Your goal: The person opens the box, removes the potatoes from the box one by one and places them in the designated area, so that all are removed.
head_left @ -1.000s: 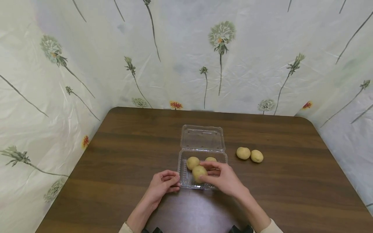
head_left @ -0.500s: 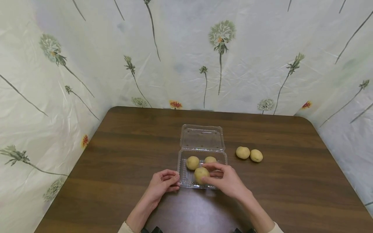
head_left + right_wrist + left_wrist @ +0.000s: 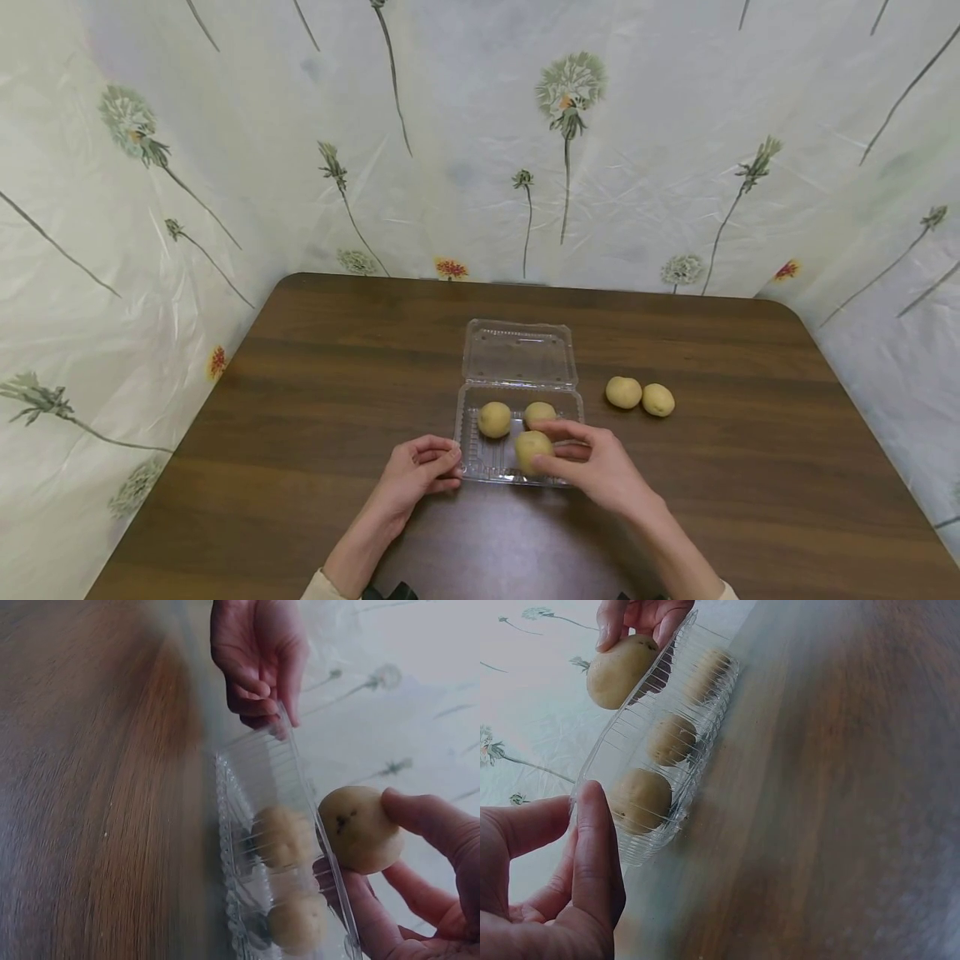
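A clear plastic clamshell container [image 3: 487, 454] lies on the table with its lid [image 3: 519, 354] folded back, away from me. Inside sit two potatoes, one at the left [image 3: 494, 420] and one farther right [image 3: 540, 412], partly behind my fingers. My left hand [image 3: 420, 471] pinches the container's left rim between thumb and fingers, as the left wrist view confirms. With thumb and fingers my right hand [image 3: 600, 467] grips another potato [image 3: 360, 829]. That potato is above the container's front right part, higher than the rim in both wrist views.
Two more potatoes lie side by side on the brown wooden table [image 3: 337, 367], right of the container: a left one [image 3: 623, 392] and a right one [image 3: 658, 400]. A floral-patterned sheet [image 3: 465, 150] hangs behind the table and along both sides.
My right hand has carried its potato to the right over the container, away from the left potato. My left hand stays at the left rim. The two potatoes outside have not moved.
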Demonstrator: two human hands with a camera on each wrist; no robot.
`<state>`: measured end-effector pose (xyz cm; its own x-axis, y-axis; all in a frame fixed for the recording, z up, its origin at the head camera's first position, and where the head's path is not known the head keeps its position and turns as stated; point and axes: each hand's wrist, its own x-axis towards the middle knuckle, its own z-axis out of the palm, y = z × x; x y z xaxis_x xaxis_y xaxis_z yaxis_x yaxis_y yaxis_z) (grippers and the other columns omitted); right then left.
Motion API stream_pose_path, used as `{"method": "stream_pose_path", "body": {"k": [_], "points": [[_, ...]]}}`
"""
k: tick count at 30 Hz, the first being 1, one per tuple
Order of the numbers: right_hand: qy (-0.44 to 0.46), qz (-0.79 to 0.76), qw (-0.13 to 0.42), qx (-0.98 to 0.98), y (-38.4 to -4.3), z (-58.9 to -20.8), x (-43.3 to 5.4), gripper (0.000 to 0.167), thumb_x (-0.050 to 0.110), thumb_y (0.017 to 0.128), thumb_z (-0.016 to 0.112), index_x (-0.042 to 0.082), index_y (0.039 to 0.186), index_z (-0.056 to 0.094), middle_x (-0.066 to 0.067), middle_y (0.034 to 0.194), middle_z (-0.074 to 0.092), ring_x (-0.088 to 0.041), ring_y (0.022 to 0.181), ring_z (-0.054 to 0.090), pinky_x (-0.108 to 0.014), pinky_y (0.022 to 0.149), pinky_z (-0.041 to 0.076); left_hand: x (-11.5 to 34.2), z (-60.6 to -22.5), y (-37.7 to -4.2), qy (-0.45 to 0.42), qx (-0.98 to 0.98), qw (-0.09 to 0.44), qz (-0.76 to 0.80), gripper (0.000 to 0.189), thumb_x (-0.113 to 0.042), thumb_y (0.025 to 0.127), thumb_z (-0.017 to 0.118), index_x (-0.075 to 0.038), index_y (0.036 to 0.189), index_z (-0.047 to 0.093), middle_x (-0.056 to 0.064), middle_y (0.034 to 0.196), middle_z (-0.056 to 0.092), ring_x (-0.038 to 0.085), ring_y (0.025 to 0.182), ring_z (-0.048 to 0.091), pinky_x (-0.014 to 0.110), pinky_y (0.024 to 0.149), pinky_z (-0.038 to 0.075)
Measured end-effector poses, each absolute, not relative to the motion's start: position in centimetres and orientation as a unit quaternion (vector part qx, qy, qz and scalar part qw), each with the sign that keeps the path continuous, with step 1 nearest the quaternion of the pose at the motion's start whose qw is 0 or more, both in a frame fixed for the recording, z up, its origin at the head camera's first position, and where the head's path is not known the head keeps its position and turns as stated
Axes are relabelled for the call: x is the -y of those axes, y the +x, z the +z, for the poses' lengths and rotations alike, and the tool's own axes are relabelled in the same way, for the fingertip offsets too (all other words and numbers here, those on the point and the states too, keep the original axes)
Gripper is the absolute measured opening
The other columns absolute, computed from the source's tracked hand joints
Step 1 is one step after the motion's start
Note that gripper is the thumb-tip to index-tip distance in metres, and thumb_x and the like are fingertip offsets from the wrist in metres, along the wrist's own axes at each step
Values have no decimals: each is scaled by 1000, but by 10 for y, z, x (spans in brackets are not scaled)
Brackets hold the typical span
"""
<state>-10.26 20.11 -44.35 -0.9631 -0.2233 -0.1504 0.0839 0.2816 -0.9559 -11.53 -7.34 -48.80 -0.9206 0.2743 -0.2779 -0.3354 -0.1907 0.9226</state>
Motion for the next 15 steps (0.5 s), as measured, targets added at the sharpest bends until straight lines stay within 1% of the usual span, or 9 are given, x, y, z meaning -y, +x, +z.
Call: {"method": "stream_pose_path", "body": {"k": [6, 10, 15], "points": [[-29, -592, 118, -797, -102, -445, -206, 50, 24, 82, 81, 8, 127, 64, -10, 129, 61, -26, 109, 63, -29, 80, 57, 74, -487, -115, -27, -609, 201, 767, 31, -10, 92, 70, 12, 111, 59, 9, 88, 64, 18, 78, 66, 31, 74, 60], [-14, -594, 110, -797, -101, -443, -209, 51, 24, 81, 82, 9, 126, 64, -9, 128, 62, -25, 109, 63, -28, 83, 55, 74, -487, -115, -28, -608, 203, 768, 31, -10, 92, 70, 12, 112, 58, 9, 88, 64, 18, 78, 66, 31, 74, 60], [-9, -603, 109, -790, -101, -441, -213, 51, 24, 81, 82, 10, 127, 64, -9, 128, 62, -24, 108, 64, -28, 83, 54, 74, -486, -115, -29, -608, 202, 767, 30, -10, 91, 70, 11, 110, 59, 9, 87, 64, 18, 78, 66, 31, 73, 60]]}}
